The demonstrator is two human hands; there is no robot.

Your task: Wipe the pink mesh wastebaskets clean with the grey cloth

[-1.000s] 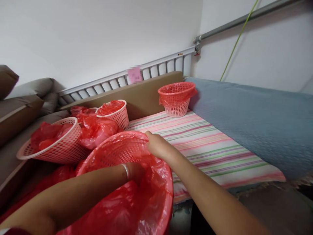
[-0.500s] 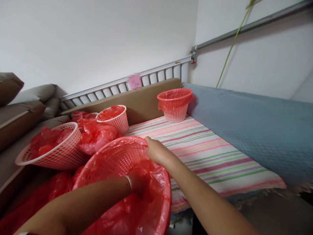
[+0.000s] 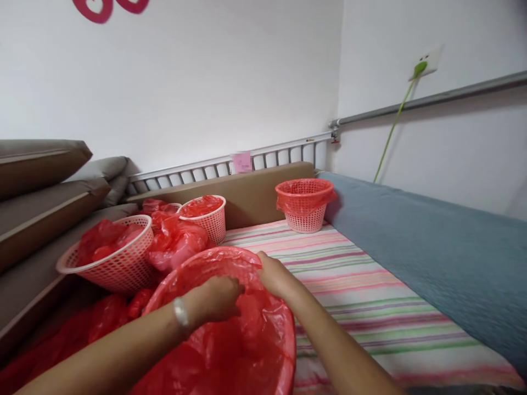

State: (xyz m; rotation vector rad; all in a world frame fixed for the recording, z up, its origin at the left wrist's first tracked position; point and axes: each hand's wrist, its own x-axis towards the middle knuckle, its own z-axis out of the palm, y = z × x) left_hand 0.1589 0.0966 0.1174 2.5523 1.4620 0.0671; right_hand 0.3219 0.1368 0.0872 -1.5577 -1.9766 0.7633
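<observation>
Abt 6–7 o'clock in view: lg round basket (image 3: 290,334), pinkish-red rim, lined w/ shiny, crinkled, see-thru red plastic (image 3: 224,345). Gripping rim + liner at its 1 o'clock w/ R hand (image 3: 274,274). Over opening w/ L hand (image 3: 220,299), fingers curled; can't tell if holding plastic. Toward 10: pale mesh basket (image 3: 123,269); toward 1, on striped cloth (image 3: 346,285): red-draped basket (image 3: 305,222).

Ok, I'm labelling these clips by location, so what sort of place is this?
Likely a room in a home, perhaps a living room or bedroom: stacked cushions, a striped cloth laid flat, and a radiator along the wall.
</observation>
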